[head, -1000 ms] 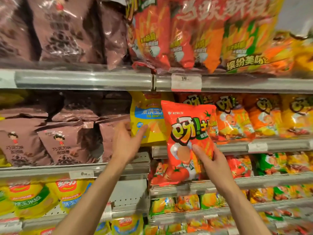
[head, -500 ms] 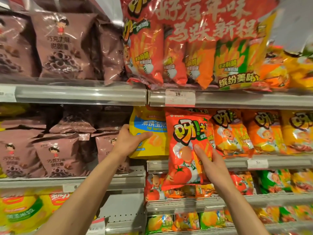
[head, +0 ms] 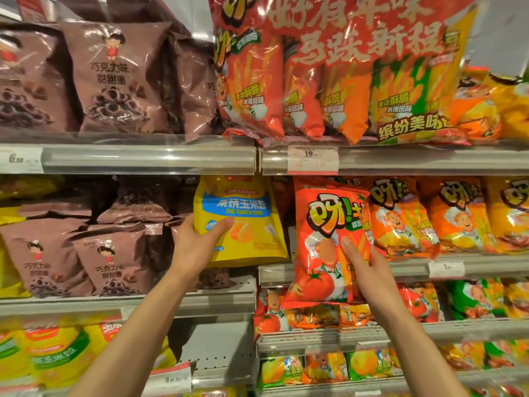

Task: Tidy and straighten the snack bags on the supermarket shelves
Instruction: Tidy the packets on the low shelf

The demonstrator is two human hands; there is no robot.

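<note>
Red bag [head: 329,242], the larger of the two in hand: puffed, glossy film with a tomato and a cartoon chef, likely light, slippery and crushable, so best taken by its side edges; right hand [head: 365,270] has its fingers clamped on the lower right edge, holding it before the shelf lip [head: 406,267]. Yellow bag [head: 237,222], flatter and stiffer-looking with a blue band, stands on the shelf; left hand [head: 197,245] grips its lower left corner, thumb across the front.

Narrow gap between yellow bag [head: 240,222] and red bag [head: 329,242]; brown bags [head: 111,253] packed tight at left.
</note>
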